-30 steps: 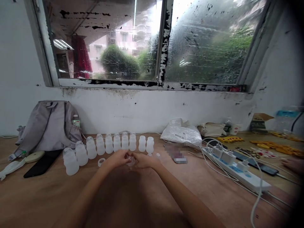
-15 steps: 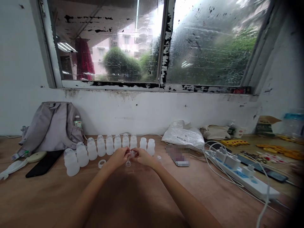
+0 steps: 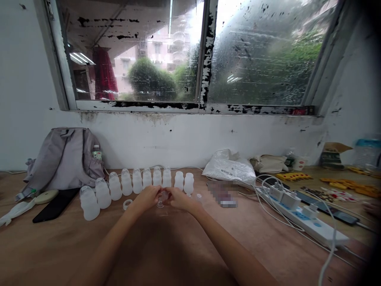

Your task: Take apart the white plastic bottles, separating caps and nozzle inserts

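My left hand [image 3: 151, 196] and my right hand [image 3: 176, 197] meet in front of the row of bottles, fingers closed around a small clear piece that they mostly hide. Just below my fingertips a clear nipple-shaped part [image 3: 160, 205] shows. Several frosted white bottles with clear domed caps, such as the leftmost one [image 3: 89, 206], curve from the left to behind my hands. Two bottles without domes [image 3: 188, 184] stand right of my right hand. A white ring [image 3: 127, 204] lies left of my left hand, and a small clear part [image 3: 199, 196] lies to the right.
At the left are a grey backpack [image 3: 67, 159], a black phone [image 3: 56, 206] and a round cream object [image 3: 47, 197]. On the right are a silvery plastic bag [image 3: 228, 169], a blurred-out phone [image 3: 223, 194], a white power strip [image 3: 321, 231] with cables, and yellow parts [image 3: 351, 186].
My hands remain together at nearly the same spot, with slightly shifted fingers around the clear piece. The bottles stand as before.
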Demonstrator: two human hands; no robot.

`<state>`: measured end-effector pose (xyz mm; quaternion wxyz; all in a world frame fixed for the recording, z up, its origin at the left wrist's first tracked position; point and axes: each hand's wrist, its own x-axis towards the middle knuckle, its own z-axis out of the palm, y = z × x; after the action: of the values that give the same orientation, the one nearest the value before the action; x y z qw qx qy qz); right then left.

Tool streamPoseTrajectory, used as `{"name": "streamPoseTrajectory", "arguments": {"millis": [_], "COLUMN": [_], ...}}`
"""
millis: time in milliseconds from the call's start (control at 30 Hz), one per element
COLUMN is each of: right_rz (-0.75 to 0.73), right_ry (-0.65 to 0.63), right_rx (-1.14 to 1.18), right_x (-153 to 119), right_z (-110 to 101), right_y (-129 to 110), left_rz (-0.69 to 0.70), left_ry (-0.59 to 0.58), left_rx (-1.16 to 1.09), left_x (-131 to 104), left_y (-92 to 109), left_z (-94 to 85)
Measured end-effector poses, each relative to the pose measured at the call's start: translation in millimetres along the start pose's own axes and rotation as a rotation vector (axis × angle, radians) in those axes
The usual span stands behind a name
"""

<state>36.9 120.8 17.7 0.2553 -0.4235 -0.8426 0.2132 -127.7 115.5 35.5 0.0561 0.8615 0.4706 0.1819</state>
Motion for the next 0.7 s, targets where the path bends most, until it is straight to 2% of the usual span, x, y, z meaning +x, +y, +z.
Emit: {"name": "streamPoseTrajectory", "arguments": {"millis": [300,700], "right_rz": [-0.034,-0.056], "right_ry": [0.049,-0.022], "right_rx": [-0.086,-0.066], "right_x": [3.1,0.0], "right_z": [4.4,-3.7], "right_y": [2.1,-5.5], "left_rz": [-0.036,0.046], "left_ry": [0.055,-0.019], "left_rx": [0.017,-0.161], "left_x": [0.9,0.7], "left_y": [0.0,-9.2], "left_z": [-3.7,-10.8]}}
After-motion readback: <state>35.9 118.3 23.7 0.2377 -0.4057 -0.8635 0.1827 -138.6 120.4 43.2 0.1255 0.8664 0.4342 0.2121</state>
